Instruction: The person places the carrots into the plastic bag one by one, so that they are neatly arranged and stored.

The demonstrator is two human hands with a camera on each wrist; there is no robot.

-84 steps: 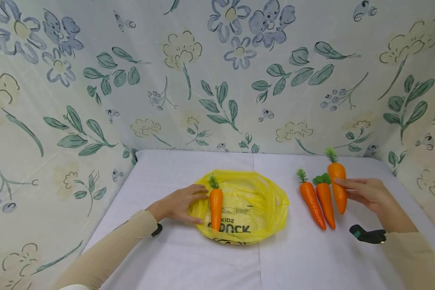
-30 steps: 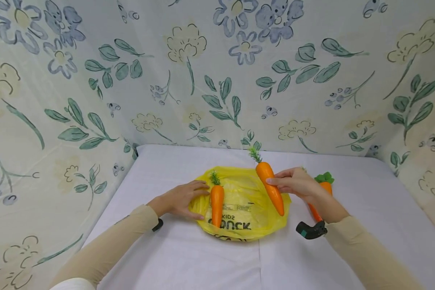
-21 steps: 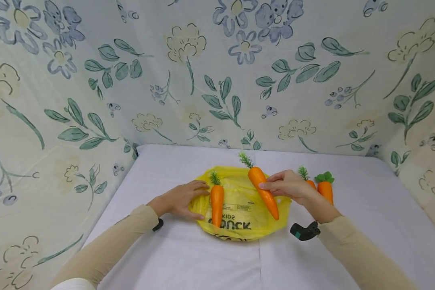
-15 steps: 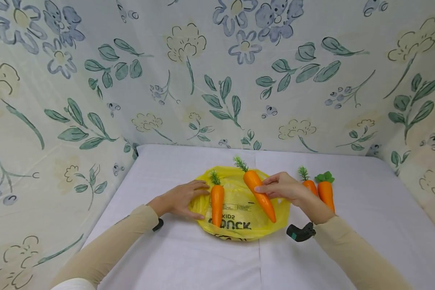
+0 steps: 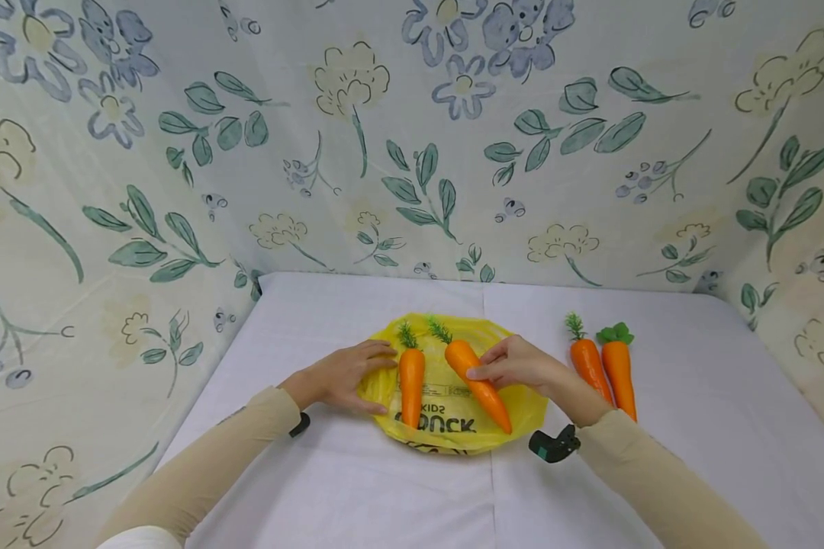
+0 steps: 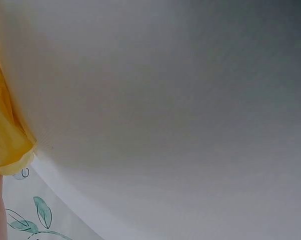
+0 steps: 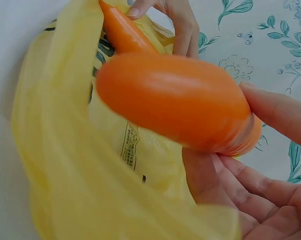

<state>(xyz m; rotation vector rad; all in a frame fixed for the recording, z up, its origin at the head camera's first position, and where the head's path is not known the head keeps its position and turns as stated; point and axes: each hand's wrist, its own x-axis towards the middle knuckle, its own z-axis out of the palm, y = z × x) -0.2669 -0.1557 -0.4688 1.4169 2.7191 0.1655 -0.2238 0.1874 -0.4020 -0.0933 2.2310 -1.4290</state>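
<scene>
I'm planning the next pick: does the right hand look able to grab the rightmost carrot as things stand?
Probably not yet: the right hand is holding another carrot at the yellow bag. Otherwise the rightmost carrot looks reachable, lying mostly uncovered.

Pale cloth-covered table, a thin crease showing at its far edge and again toward the near side. White hanging behind the far edge, past both far corners, printed with blue blooms and green leaves; light soft, diffuse.
</scene>
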